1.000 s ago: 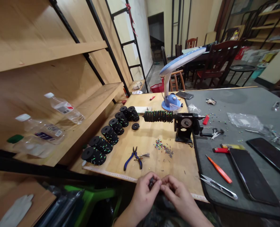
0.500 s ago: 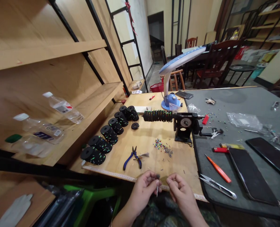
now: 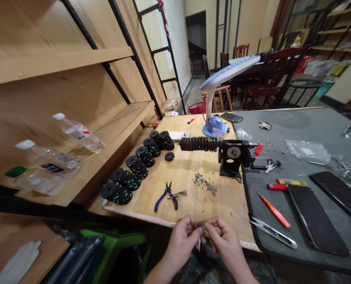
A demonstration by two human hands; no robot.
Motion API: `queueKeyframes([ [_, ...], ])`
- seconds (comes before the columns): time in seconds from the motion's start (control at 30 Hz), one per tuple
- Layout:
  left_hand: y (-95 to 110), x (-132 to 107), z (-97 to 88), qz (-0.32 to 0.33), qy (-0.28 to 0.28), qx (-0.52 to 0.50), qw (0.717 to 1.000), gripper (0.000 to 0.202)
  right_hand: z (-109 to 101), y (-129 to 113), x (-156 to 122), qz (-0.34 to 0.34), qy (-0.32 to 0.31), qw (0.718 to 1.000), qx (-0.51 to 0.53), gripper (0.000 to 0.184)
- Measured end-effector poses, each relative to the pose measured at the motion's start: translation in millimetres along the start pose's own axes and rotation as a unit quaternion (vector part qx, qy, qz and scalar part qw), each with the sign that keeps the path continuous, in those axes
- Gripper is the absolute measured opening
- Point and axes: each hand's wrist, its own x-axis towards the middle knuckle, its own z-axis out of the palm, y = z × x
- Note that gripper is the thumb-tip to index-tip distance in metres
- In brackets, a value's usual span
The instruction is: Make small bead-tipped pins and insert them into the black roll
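My left hand (image 3: 184,238) is closed, thumb against the fingers, on a small thin item with a white end (image 3: 199,245) pointing down and a dark tuft at its top. My right hand (image 3: 224,238) is pinched shut right beside it, thumb and fingertips close to the left ones. Whatever lies in the right fingertips is too small to make out. Beyond my hands, a pile of colourful beads (image 3: 198,179) lies against small metal pieces (image 3: 211,189). Blue-handled pliers (image 3: 167,196) rest with their jaws apart on the wooden tabletop.
A black hand-cranked winder (image 3: 231,157) carries a cord-wound black spool (image 3: 198,144). Several black foam spools (image 3: 136,167) stand at the left. A blue lamp (image 3: 215,125) rises behind. Thread snips (image 3: 274,233), an orange tool (image 3: 274,210) and a phone (image 3: 316,221) lie on the grey mat.
My right hand has moved left, and its fingertips now meet those of my left hand. My left hand has shifted slightly to the right, still holding the thin item.
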Motion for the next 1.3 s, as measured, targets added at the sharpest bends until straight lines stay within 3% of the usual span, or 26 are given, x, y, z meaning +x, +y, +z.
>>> queueKeyframes([
  [0.33, -16, 1, 2.5, 0.017, 0.024, 0.035, 0.999, 0.031, 1, -7, -3, -0.013, 0.007, 1.0, -0.023, 0.053],
  [0.67, 0, -3, 7.7, -0.004, 0.002, -0.037, 0.999, 0.033, 4, 0, -3, 0.005, -0.001, 1.0, 0.023, 0.052],
  [0.97, -5, 1, 3.3, -0.004, 0.031, -0.003, 1.0, 0.031, 1, 2, -7, -0.003, 0.021, 1.0, 0.006, 0.051],
  [1.3, -10, 3, 3.5, -0.003, 0.042, -0.033, 0.999, 0.03, 2, 8, -13, -0.002, 0.001, 1.0, -0.031, 0.043],
])
